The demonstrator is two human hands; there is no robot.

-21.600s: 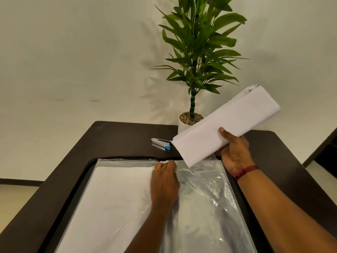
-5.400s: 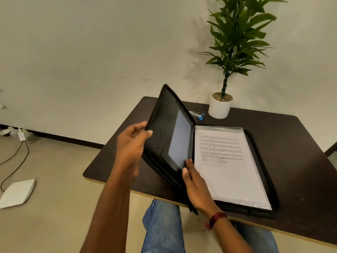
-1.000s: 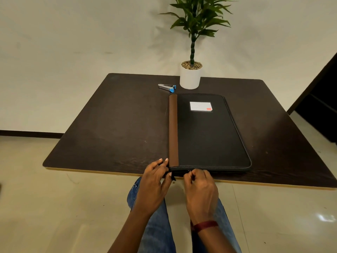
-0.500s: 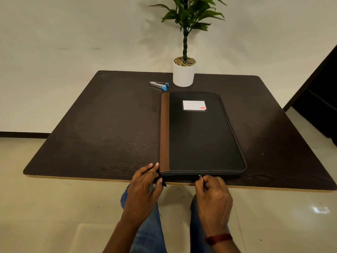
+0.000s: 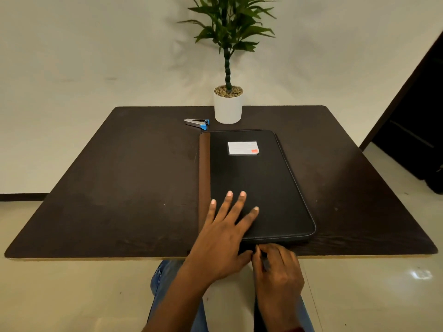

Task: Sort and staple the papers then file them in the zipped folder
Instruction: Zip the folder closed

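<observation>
Zipped folder (image 5: 261,178) lies closed and flat on the dark surface (image 5: 119,188), right of centre, with its near short edge close to the surface's front edge. It has a black cover, a brown spine strip (image 5: 204,168) down its left side and a white label card (image 5: 243,148) with a small red mark near the far end. No papers are visible outside the folder. Left hand (image 5: 223,238) is open, palm down on the near-left part of the cover, fingers straight and spread, the little finger lying along the brown strip. Right hand (image 5: 278,271) is at the folder's near edge, just right of the left thumb, fingers curled, thumb and forefinger pinching a small dark zip pull (image 5: 264,259) that is mostly hidden by the fingers. Stapler (image 5: 197,123), silver with a blue tip, lies beyond the folder's far-left corner, apart from it. White plant pot (image 5: 227,109) with a green plant stands at the far edge, just right of the stapler. Blue jeans (image 5: 163,283) show below the surface edge, over a light tiled floor (image 5: 72,295).
</observation>
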